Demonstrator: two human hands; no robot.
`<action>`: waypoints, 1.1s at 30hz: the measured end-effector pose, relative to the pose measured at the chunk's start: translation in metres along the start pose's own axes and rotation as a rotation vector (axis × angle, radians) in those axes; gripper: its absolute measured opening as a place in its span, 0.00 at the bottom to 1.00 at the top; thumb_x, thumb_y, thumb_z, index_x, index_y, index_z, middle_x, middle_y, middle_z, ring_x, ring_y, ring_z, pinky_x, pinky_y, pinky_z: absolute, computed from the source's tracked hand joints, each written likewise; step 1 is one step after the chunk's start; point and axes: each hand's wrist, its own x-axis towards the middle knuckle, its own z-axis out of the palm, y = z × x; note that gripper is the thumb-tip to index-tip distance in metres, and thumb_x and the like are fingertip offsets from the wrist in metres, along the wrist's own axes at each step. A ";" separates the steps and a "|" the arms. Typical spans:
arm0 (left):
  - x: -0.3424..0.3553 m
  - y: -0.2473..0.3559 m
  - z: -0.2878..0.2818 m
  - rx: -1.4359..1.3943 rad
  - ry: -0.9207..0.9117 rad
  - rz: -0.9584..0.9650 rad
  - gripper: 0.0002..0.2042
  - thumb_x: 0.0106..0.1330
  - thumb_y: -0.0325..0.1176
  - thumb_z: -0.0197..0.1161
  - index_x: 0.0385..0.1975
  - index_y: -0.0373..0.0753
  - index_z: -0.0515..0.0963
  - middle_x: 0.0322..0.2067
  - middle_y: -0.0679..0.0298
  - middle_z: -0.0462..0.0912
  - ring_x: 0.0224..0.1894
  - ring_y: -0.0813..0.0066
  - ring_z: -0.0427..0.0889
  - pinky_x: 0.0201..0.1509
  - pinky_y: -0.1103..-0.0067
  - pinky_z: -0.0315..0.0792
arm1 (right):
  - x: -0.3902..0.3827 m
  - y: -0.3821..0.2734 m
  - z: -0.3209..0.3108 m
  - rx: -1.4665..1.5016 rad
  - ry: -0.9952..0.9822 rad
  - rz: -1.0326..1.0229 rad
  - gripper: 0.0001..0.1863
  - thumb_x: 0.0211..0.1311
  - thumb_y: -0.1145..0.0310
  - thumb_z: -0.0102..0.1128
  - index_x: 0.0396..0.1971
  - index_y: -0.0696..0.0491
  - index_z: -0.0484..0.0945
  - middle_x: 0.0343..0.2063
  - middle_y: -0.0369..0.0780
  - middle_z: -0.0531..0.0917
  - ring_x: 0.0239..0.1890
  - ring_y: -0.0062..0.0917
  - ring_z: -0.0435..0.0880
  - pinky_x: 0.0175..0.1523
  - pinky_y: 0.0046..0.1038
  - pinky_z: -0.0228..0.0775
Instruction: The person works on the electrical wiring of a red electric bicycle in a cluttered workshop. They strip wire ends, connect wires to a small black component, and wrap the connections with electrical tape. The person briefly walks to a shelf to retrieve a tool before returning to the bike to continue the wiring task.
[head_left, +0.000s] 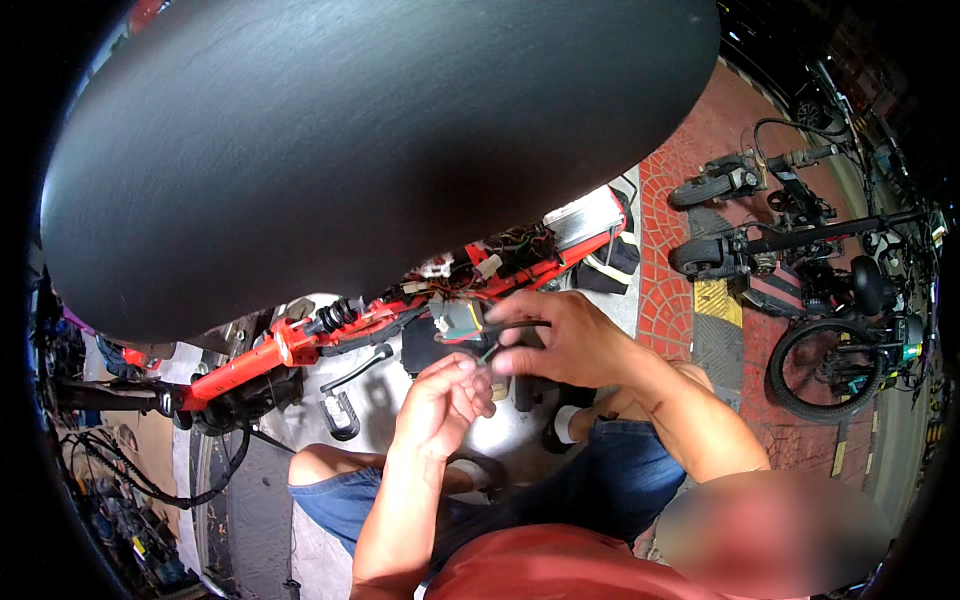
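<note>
In front of my lap, both hands work at thin wires beside a red bike frame (240, 370). My left hand (440, 405) is closed, its thumb and forefinger pinching a thin green wire (489, 353). My right hand (575, 340) is just to its right, fingers curled round a black cable (520, 324); its fingertips nearly meet the left ones. Just beyond them sits a grey box (456, 318) with coloured wires running from it. More loose wires and pale connectors (488, 267) lie in the open frame. The exact wire ends between my fingers are too small to make out.
A large black padded seat (380, 140) fills the upper view and hides part of the frame. A pedal (340, 412) hangs near my left knee. A silver box (585, 220) sits at the frame's far end. Parked scooters (720, 255) and a bicycle wheel (825, 368) stand at right.
</note>
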 end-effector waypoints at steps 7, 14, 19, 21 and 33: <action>-0.006 0.001 0.029 -0.068 0.079 -0.041 0.10 0.65 0.38 0.62 0.39 0.40 0.80 0.39 0.56 0.89 0.32 0.65 0.83 0.39 0.69 0.72 | -0.005 0.009 0.016 -0.263 0.006 -0.392 0.21 0.50 0.73 0.73 0.48 0.52 0.82 0.40 0.41 0.85 0.39 0.39 0.86 0.41 0.33 0.79; -0.001 -0.006 0.024 0.168 0.115 0.134 0.09 0.71 0.39 0.61 0.39 0.41 0.79 0.36 0.58 0.88 0.27 0.71 0.79 0.33 0.71 0.71 | 0.002 0.011 0.016 -0.193 0.016 -0.383 0.09 0.59 0.67 0.68 0.38 0.52 0.81 0.32 0.42 0.81 0.35 0.42 0.83 0.37 0.39 0.74; 0.005 -0.008 0.036 0.243 0.077 0.143 0.16 0.74 0.43 0.60 0.39 0.34 0.83 0.23 0.63 0.80 0.24 0.72 0.77 0.30 0.74 0.72 | 0.002 0.010 0.011 -0.181 0.079 -0.356 0.08 0.59 0.67 0.68 0.36 0.52 0.81 0.32 0.42 0.81 0.36 0.41 0.83 0.37 0.39 0.74; 0.008 -0.006 0.037 0.316 0.096 0.164 0.16 0.75 0.43 0.60 0.38 0.34 0.83 0.23 0.64 0.79 0.23 0.73 0.77 0.29 0.75 0.73 | 0.005 0.011 0.008 -0.155 0.110 -0.390 0.08 0.56 0.72 0.69 0.36 0.54 0.83 0.30 0.42 0.83 0.33 0.37 0.83 0.36 0.34 0.74; 0.023 0.049 0.030 1.289 0.532 0.886 0.18 0.72 0.32 0.60 0.57 0.31 0.77 0.31 0.61 0.84 0.30 0.76 0.81 0.36 0.80 0.75 | 0.011 0.018 -0.007 -0.004 0.190 -0.102 0.09 0.54 0.72 0.70 0.36 0.57 0.84 0.27 0.43 0.85 0.25 0.24 0.82 0.30 0.26 0.71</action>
